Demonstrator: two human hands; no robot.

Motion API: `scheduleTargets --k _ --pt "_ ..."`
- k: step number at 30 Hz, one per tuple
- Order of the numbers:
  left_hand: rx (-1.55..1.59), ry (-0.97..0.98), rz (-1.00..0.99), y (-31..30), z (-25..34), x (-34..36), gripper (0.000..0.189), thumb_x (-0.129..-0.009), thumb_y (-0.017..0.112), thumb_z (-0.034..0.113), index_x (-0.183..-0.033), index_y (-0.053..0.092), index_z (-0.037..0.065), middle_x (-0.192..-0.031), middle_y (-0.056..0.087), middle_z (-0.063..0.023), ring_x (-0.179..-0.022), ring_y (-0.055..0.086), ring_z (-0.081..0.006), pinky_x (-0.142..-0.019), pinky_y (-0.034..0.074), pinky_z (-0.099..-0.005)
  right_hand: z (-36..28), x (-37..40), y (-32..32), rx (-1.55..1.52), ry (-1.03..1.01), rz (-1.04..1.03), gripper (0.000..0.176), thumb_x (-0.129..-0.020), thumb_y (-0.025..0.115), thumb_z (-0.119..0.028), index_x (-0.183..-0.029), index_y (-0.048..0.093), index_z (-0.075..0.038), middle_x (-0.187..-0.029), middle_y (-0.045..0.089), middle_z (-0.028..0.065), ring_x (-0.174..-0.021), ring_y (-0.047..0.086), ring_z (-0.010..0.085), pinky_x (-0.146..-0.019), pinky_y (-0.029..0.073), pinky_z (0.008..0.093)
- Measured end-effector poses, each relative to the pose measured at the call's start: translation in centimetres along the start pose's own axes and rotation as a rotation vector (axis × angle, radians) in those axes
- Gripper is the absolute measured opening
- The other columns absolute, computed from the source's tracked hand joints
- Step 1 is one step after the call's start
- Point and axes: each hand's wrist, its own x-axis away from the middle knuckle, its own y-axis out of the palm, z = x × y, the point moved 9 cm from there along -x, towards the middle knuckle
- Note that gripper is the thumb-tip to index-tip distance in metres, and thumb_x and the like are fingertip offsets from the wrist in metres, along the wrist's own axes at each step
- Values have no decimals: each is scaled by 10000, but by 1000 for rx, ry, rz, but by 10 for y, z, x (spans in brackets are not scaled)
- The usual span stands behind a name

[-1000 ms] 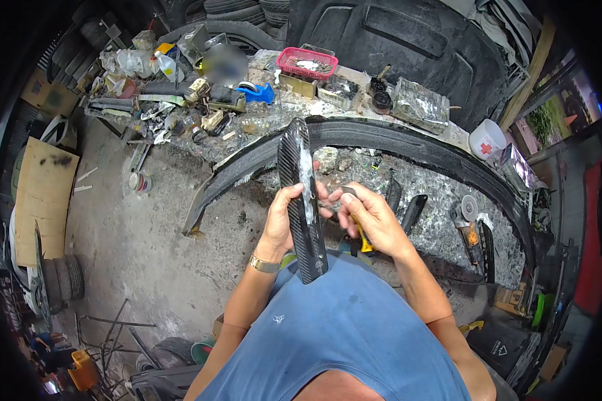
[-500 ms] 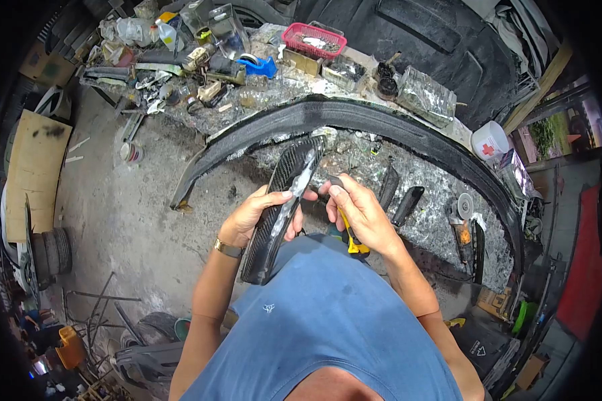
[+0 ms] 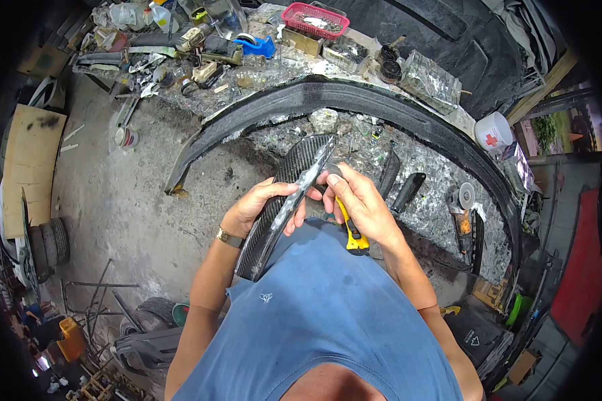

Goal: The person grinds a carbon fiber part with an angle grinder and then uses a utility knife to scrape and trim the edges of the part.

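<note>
My left hand (image 3: 264, 208) grips a long, curved carbon-fibre part (image 3: 284, 200) from its left side, thumb on top and fingers round the back. A whitish strip runs along the part's right-hand edge. It is held tilted, its upper end leaning right and its lower end close to my blue shirt. In my right hand (image 3: 360, 200), beside that edge, is a yellow utility knife (image 3: 356, 239), its handle end pointing down toward me. A small dark flat piece (image 3: 333, 170) shows at the right thumb and fingertips.
A long, arched black carbon-fibre part (image 3: 314, 95) lies across the dusty workbench. Two smaller dark pieces (image 3: 408, 192) and an angle grinder (image 3: 461, 214) lie on the right. Behind are a pink basket (image 3: 314, 20), a blue tape dispenser (image 3: 257, 47) and a white bucket (image 3: 493, 131).
The carbon-fibre part has turned slightly, showing more of its face and whitish edge. My right hand has shifted a little and the knife handle shows more fully. The view has moved slightly.
</note>
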Motion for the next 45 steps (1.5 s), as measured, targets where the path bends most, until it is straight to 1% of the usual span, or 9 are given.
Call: scheduleTargets --k 11,13,15,17,28,31,36,40,45 --pt "-189 25 100 2 14 6 470 -953 570 258 -1248 566 -107 -744 669 -156 -573 652 -191 -542 547 -288 9 4 -1 68 59 -15 319 -1070 424 -283 -1045 599 -17 -693 567 26 -533 502 66 -486 406 222" --pt "-337 79 135 -2 17 6 439 -956 596 206 -1287 561 -79 -774 669 -109 -633 645 -160 -608 541 -277 12 4 -7 154 35 59 273 -1048 468 -269 -1011 559 -14 -648 574 66 -539 560 167 -529 449 335" --pt "-370 71 144 -1 15 5 350 -963 610 165 -1233 593 -57 -784 662 -90 -667 634 -140 -640 533 -276 16 4 -9 215 -16 74 258 -1042 475 -252 -1018 556 -8 -656 578 90 -561 578 205 -559 459 361" --pt "-461 100 128 -3 12 2 209 -975 625 182 -1037 607 -17 -786 661 -68 -654 629 -119 -614 539 -274 19 5 -10 275 -63 89 244 -1037 482 -236 -1025 553 -3 -663 582 114 -583 596 243 -590 470 388" --pt "-444 -62 137 -18 -11 -9 237 -974 622 192 -1052 644 -31 -759 680 -87 -626 648 -140 -593 543 -272 42 16 -15 179 169 100 265 -1052 450 -243 -1032 528 9 -627 572 114 -603 619 253 -591 461 404" --pt "-343 -177 198 -47 -31 -15 387 -996 591 288 -1189 637 -44 -757 680 -84 -648 659 -142 -608 548 -269 75 18 -33 279 174 165 272 -1054 444 -254 -1011 489 12 -617 557 117 -594 607 248 -583 445 419" --pt "-389 -302 326 -133 -104 -27 403 -984 618 335 -1156 646 -28 -768 685 -66 -653 660 -132 -615 553 -275 160 35 -54 367 299 214 297 -1025 474 -257 -1049 451 37 -693 583 253 -657 592 446 -665 444 527" --pt "-300 -328 331 -137 -134 -55 299 -950 673 281 -1051 634 2 -788 694 -84 -675 678 -148 -635 571 -283 205 41 -54 228 481 248 319 -1028 463 -238 -1251 500 -13 -679 599 183 -653 641 360 -646 486 466" --pt "-167 -372 268 -136 -176 -112 294 -961 664 258 -1076 591 -2 -845 694 -103 -731 690 -164 -658 577 -292 245 31 -71 275 572 233 341 -1035 456 -255 -1264 501 -7 -703 625 170 -667 650 370 -668 511 459"
